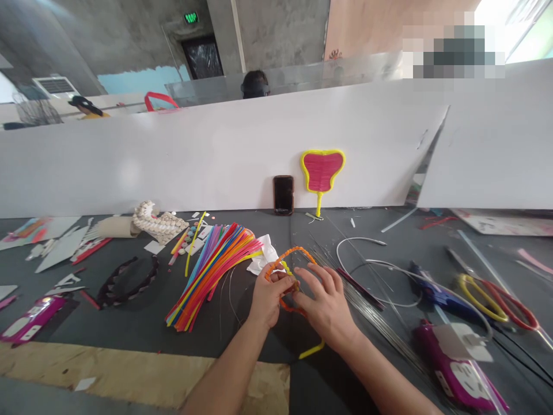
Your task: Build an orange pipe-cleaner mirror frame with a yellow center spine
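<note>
Now | left hand [265, 297]: pinching orange loop [298, 249] | right hand [327, 305]: fingers arched, grip unclear

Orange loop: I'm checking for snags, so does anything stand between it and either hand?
Nothing visible does: the left hand pinches the orange loop, and the right hand appears to touch it. The crumpled white piece lies beyond both.

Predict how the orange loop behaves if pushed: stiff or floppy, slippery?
The orange loop is probably more stiff than floppy: its far arch keeps its curve beyond the left hand. A firm push could still bend it, since the strand looks thin. Probably not very slippery either; its edge looks bumpy, though the material isn't certain.
</note>
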Motion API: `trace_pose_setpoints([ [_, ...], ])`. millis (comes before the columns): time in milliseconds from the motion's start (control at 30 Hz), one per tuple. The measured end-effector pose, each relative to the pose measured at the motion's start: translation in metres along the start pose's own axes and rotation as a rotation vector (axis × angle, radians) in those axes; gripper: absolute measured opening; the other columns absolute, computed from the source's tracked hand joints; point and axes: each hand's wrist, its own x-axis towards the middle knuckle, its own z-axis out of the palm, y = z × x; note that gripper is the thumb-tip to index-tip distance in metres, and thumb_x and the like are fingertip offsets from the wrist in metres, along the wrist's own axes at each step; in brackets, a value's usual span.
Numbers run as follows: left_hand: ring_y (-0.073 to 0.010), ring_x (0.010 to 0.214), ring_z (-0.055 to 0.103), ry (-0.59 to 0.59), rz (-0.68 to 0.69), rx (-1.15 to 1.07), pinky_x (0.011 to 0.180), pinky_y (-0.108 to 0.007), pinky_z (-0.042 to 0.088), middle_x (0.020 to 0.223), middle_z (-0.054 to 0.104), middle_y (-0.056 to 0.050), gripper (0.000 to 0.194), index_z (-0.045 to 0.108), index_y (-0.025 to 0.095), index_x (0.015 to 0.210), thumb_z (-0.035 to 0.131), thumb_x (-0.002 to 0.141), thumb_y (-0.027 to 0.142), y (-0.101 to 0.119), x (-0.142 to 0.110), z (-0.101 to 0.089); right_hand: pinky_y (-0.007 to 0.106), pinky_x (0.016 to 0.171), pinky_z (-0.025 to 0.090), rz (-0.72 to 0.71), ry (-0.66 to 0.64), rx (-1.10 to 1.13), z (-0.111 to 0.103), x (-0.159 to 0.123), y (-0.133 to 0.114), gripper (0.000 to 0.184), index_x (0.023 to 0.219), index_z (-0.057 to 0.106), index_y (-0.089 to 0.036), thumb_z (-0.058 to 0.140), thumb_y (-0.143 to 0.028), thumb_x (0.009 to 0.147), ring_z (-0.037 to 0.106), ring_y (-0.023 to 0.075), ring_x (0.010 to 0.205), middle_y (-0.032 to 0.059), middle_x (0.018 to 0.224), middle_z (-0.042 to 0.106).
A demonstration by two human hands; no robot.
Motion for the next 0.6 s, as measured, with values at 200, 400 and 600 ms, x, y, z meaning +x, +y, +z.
trace_pose_setpoints([
  [200, -0.0067, 0.056, 0.054, 0.012, 0.044, 0.013, 0.059, -0.019, 0.045, 0.059, 0.055, 0.007, 0.037, 0.051, 0.017, 0.079, 0.078, 0.054, 0.012, -0.001, 0.000, 0.000, 0.040, 0.090, 0.036, -0.020, 0.123, 0.112, -0.011, 0.006, 0.002, 0.019, 0.093, 0.066, -0.025, 0.056, -0.012, 0.084, 0.053, 0.0201, 0.095, 0.0026, 0.099, 0.067],
  [400, -0.0056, 0.058, 0.052, 0.019, 0.071, 0.031, 0.064, -0.020, 0.046, 0.060, 0.053, 0.008, 0.037, 0.050, 0.017, 0.079, 0.078, 0.055, 0.012, -0.002, 0.000, -0.001, 0.034, 0.078, 0.037, 0.026, 0.148, 0.295, -0.015, 0.007, 0.009, 0.015, 0.091, 0.064, -0.023, 0.058, -0.012, 0.084, 0.058, 0.0140, 0.075, -0.0006, 0.079, 0.070],
  [600, -0.0085, 0.056, 0.055, 0.020, 0.061, 0.048, 0.063, -0.024, 0.049, 0.058, 0.056, 0.007, 0.040, 0.048, 0.018, 0.080, 0.079, 0.055, 0.016, 0.000, 0.001, -0.001, 0.032, 0.070, 0.043, 0.312, 0.155, 0.528, -0.016, 0.005, 0.014, 0.009, 0.088, 0.065, -0.023, 0.057, -0.022, 0.086, 0.061, 0.0155, 0.069, 0.0014, 0.074, 0.068],
])
